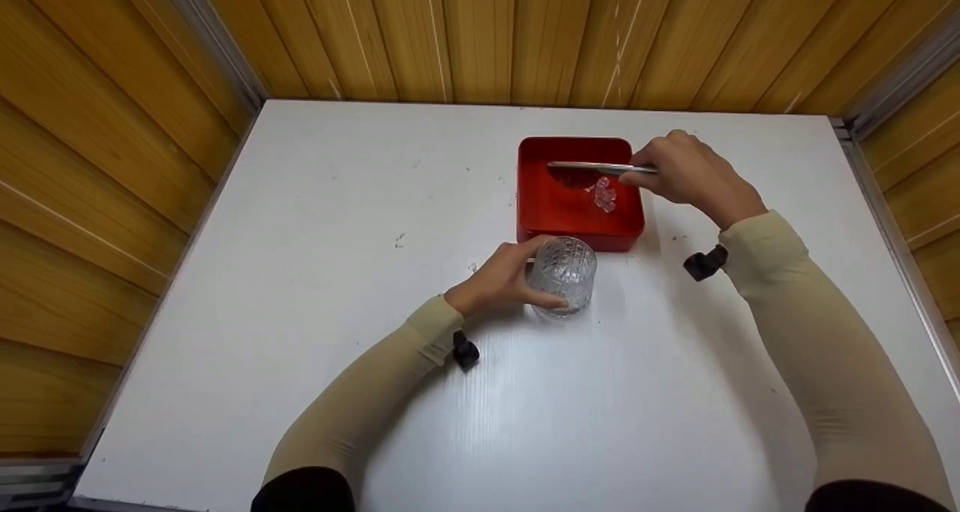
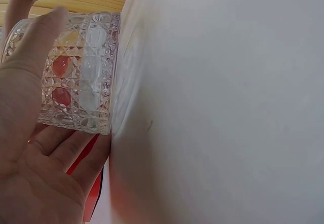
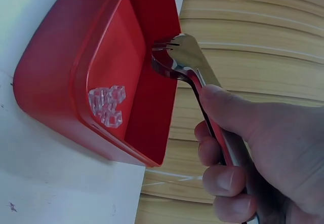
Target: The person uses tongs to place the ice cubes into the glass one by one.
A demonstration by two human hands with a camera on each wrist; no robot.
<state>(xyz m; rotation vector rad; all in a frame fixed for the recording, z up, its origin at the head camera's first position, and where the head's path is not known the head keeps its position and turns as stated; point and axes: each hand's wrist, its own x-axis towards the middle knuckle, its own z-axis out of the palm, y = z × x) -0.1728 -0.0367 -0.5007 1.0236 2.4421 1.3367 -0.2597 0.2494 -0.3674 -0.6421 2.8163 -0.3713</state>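
My left hand [image 1: 501,275] holds a clear cut-glass tumbler [image 1: 574,272] at the table, thumb on the near side and fingers round the far side. The left wrist view shows the tumbler's [image 2: 76,77] faceted wall close against the tabletop. In my right hand [image 1: 690,173] are metal serving tongs [image 3: 188,51], with one forked end and one spoon-like end. Their tips reach over a square red box [image 1: 581,240], with nothing seen between them. Several clear ice-like cubes [image 3: 107,105] lie clustered inside the box, below and to one side of the tongs.
The white tabletop [image 1: 337,234] carries a few small dark marks and specks. Wood-patterned panels [image 1: 480,39] stand behind it and at both sides. The red box sits just beyond the tumbler, towards the back wall.
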